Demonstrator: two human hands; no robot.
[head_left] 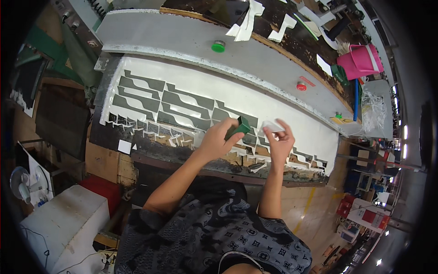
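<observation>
My left hand (218, 138) grips a dark green block-shaped tool (240, 127) over the front edge of a white sheet (255, 98). My right hand (279, 141) pinches a small white cut-out piece (272, 125) between thumb and fingers, just right of the green tool. The sheet lies on a press bed and shows rows of grey wavy cut-out shapes (182, 107). Jagged white offcuts (150, 130) hang along its near edge.
A grey machine panel (182, 36) behind the sheet carries a green button (218, 46) and a red button (301, 86). A pink bucket (360, 60) stands at the far right. White scraps (246, 20) lie on the dark bench behind. A white box (64, 223) sits at lower left.
</observation>
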